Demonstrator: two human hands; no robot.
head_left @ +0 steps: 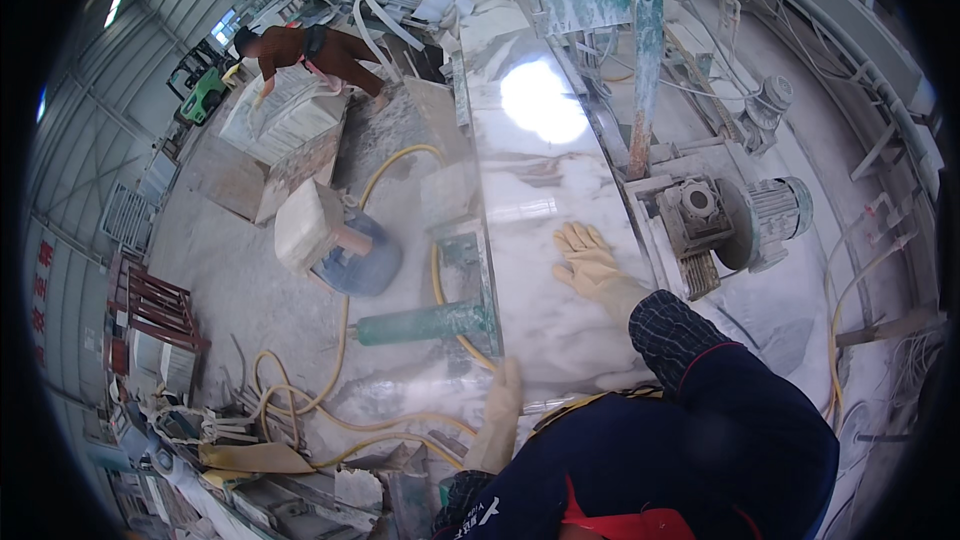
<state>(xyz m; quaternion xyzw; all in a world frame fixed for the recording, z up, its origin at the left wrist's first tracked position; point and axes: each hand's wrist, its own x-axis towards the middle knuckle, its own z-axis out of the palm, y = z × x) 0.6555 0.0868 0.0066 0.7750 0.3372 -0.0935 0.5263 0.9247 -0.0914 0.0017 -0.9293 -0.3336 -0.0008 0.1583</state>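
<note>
A long polished stone slab (535, 330), white with grey and brown veins, stretches away in front of me. A bright light reflects off its far part. My right hand (586, 258), in a cream rubber glove, lies flat on the slab with its fingers stretched out and apart. My left hand (504, 400), gloved the same way, is at the slab's near left corner, close to its edge. How its fingers are bent does not show clearly, nor whether they grip the edge.
A motor with a gearbox (700, 210) and a green post (645, 50) stand along the right side. On the left are a green cylinder (425, 324), a blue barrel (365, 260) and a yellow hose (300, 390). Farther back, a person (315, 48) bends over stacked slabs (280, 120).
</note>
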